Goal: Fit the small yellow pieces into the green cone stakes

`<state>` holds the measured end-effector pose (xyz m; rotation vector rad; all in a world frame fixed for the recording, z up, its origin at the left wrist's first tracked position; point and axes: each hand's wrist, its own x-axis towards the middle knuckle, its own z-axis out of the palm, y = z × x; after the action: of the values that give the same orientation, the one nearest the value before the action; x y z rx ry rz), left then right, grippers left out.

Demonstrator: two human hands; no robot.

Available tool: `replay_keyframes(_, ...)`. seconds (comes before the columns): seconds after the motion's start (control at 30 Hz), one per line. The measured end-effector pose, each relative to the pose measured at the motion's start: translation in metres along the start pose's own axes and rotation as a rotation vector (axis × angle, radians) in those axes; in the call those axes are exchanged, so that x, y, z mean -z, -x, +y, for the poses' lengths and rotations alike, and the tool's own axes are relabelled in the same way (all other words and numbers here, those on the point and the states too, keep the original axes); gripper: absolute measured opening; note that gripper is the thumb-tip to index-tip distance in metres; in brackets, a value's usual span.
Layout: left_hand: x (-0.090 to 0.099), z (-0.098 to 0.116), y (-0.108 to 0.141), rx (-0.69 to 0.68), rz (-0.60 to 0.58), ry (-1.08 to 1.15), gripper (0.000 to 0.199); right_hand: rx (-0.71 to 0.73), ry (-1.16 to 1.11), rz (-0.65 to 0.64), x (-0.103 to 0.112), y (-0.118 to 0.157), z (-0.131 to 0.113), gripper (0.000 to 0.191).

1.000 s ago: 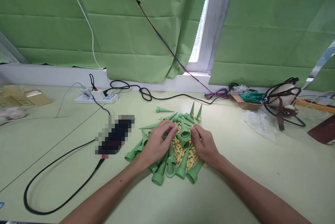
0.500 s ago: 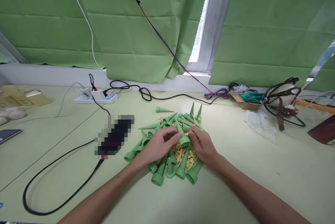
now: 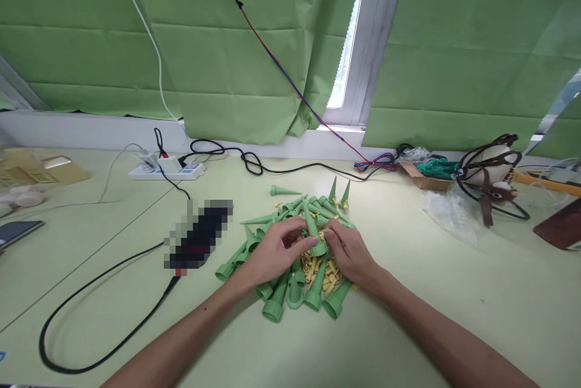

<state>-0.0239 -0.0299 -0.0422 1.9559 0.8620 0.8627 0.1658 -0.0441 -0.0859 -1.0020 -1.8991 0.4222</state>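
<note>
My left hand (image 3: 284,247) is closed around a green plastic spike (image 3: 313,226), its pointed end away from me and its wide collar toward me. Close against the spike's right side, my right hand (image 3: 347,247) pinches a small yellow plastic piece (image 3: 322,235), mostly hidden by the fingers. Beneath both hands lies a heap of similar green spikes (image 3: 275,306), with many small yellow pieces (image 3: 331,276) among them. Behind the heap, two green spikes (image 3: 346,194) stand point up with yellow pieces at their bases. Another loose spike (image 3: 285,190) lies on its side.
Left of the heap is a pixelated dark device (image 3: 202,233) with a black cable (image 3: 45,327) looping toward me. A white power strip (image 3: 167,171) sits near the wall. At the right are clear plastic bags (image 3: 449,212), a cardboard box (image 3: 424,179) and a strapped bag (image 3: 492,164).
The green spike and the yellow piece have shifted very slightly between my fingers. My right hand has moved a little left; the heap looks the same.
</note>
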Motion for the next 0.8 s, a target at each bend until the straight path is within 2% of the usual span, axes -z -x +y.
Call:
replay_keyframes(0.3,0.0,-0.002,0.002,-0.18,0.046,-0.195,0.022,-0.015,0.043,-0.017,-0.001,-0.001,-0.001,0.034)
replay_keyframes(0.5,-0.002,-0.008,0.004,-0.305,0.023,-0.276,0.012,-0.022,0.037,-0.015,-0.001,-0.002,-0.003,0.036)
replay_keyframes(0.67,-0.002,-0.012,0.004,-0.33,0.051,-0.335,0.018,-0.053,0.022,0.005,-0.002,-0.002,-0.003,0.037)
replay_keyframes(0.8,-0.003,-0.013,0.004,-0.299,0.082,-0.321,0.024,-0.071,-0.007,0.03,-0.003,-0.002,-0.003,0.037)
